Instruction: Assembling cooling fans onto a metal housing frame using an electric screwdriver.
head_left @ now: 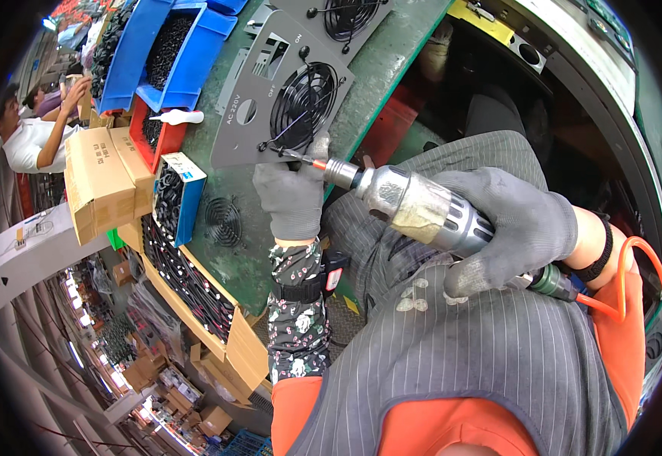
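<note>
My right hand, in a grey glove, is wrapped round a silver air screwdriver held nearly level. Its bit reaches left to the near corner of a round black fan guard. That guard lies on a grey metal panel with a rectangular cutout and a round hole. Also gloved in grey, my left hand is closed at the panel's near edge, beside the bit tip; some of its fingers are hidden. Dark screw heads show at the guard's corners. Whether the bit touches a screw is too small to tell.
A second panel with a fan guard lies farther back. Left on the green bench are blue bins, a red bin, a white bottle, cartons and a loose guard. An orange hose trails right. Another person sits far left.
</note>
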### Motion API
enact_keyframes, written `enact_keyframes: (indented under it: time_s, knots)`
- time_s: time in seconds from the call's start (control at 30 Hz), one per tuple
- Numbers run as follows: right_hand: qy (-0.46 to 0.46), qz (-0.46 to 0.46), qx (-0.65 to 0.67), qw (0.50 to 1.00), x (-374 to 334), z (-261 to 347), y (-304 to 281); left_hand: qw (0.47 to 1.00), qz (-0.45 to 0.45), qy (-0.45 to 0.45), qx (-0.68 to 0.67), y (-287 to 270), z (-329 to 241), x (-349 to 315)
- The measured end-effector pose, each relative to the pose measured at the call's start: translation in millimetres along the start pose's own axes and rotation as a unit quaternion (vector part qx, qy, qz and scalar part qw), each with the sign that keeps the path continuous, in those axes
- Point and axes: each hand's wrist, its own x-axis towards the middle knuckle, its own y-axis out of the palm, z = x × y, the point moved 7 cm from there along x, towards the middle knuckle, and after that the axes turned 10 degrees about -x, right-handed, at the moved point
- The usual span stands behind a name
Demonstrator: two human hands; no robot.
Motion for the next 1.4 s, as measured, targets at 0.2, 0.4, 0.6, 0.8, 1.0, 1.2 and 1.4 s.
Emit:
enact_keyframes:
  time_s: [0.2, 0.4, 0.6, 0.8, 1.0, 1.2, 1.4]
  knots:
    - [-0.007, -0.018, -0.003, 1.0, 7, -3, 3, 0.996, -0.017, 0.081, 0.012, 5, -6, 1]
    - [0.009, -0.027, -0.037, 0.999, 8, 4, 2, 0.994, 0.029, 0.088, 0.066, 9, -8, -5]
    - [0.046, 0.006, -0.008, 0.999, 3, 7, 7, 0.986, 0.036, 0.029, 0.159, 2, -2, -15]
    - [0.0, -0.024, 0.064, 0.998, 6, 18, 11, 0.964, 0.009, 0.054, 0.26, 2, -5, -16]
    - [-0.029, -0.017, -0.102, 0.994, 4, 27, 10, 0.987, 0.115, -0.102, 0.042, -9, 4, -12]
    - [-0.111, -0.03, -0.179, 0.977, 2, 13, 6, 0.638, -0.023, -0.361, -0.68, -40, 37, -27]
    - [-0.107, 0.019, -0.207, 0.972, 24, -7, 18, 0.612, 0.029, -0.366, -0.701, -35, 35, -46]
